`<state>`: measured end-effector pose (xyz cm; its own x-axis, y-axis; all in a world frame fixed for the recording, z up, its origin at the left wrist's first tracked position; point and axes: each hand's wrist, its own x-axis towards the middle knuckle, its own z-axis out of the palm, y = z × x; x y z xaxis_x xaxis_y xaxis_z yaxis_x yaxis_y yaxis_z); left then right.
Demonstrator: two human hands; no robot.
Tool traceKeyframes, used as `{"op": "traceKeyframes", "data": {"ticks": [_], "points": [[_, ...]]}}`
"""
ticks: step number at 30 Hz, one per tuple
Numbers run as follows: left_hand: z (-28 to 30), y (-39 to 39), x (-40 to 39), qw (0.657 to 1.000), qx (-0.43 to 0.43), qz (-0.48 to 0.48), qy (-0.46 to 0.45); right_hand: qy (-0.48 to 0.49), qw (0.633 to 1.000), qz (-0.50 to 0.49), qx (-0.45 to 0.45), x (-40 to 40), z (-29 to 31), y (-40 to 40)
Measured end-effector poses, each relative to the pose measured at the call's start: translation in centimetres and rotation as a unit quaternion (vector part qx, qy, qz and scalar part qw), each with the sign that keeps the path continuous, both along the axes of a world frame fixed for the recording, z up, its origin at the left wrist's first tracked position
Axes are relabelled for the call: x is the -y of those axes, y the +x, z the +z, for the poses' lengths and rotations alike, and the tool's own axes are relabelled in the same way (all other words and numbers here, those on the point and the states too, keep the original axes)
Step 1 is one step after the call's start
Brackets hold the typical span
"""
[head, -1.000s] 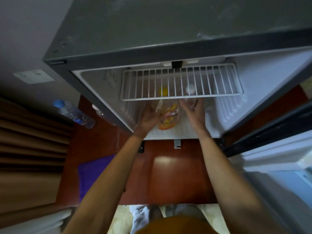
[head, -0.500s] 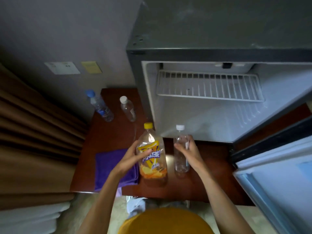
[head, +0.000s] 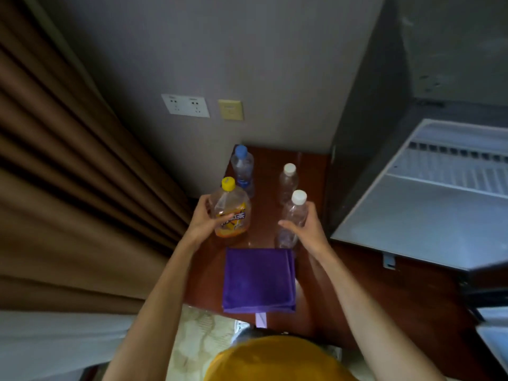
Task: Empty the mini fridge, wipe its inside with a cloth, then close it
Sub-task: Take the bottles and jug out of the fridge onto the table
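My left hand (head: 202, 218) grips a yellow-capped bottle of orange drink (head: 232, 213), which stands upright on the wooden table (head: 209, 268). My right hand (head: 305, 229) grips a clear white-capped water bottle (head: 292, 215), upright just to the right of it. A folded purple cloth (head: 258, 280) lies on the table right in front of both bottles. The mini fridge (head: 428, 204) stands open at the right, its white inside bare apart from a wire shelf (head: 467, 166).
Behind the held bottles stand a blue-capped water bottle (head: 243, 169) and a second white-capped clear bottle (head: 288, 182). A brown curtain (head: 68, 174) hangs close on the left. Wall sockets (head: 185, 105) sit above the table. The fridge door (head: 494, 334) edge shows at lower right.
Both hands carried the two bottles out of the fridge and leftward to the table. The view swung left, so the fridge now sits at the right edge.
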<state>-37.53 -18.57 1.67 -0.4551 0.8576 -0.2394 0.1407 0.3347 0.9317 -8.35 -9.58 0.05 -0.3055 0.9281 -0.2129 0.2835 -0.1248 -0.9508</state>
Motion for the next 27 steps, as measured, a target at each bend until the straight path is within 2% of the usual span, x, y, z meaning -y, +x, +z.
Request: {"op": "traceKeyframes", "data": {"ticks": [6,18,22,25,27], "points": [[-2.4,-2.0,-3.6,0.999,-0.039,-0.033,-0.015,0.014,0.999,-0.038,0.010,-2.2,-0.7,-3.0],[-6.0,-1.6,-4.9,0.996,-0.022,-0.076,-0.037,-0.032,0.997,-0.071,0.010,0.0,-4.6,-3.4],[-6.7,-2.1,-4.5,0.996,-0.037,-0.074,-0.043,-0.027,0.995,-0.080,0.051,1.2,-4.9,-2.9],[-8.1,-2.4,-2.9,0.994,-0.062,-0.038,-0.079,-0.040,0.987,-0.110,0.111,3.4,-5.9,-1.2],[-8.7,-2.0,-0.8,0.993,-0.071,0.001,-0.092,-0.015,0.981,-0.126,0.145,6.1,-6.6,-0.2]]}}
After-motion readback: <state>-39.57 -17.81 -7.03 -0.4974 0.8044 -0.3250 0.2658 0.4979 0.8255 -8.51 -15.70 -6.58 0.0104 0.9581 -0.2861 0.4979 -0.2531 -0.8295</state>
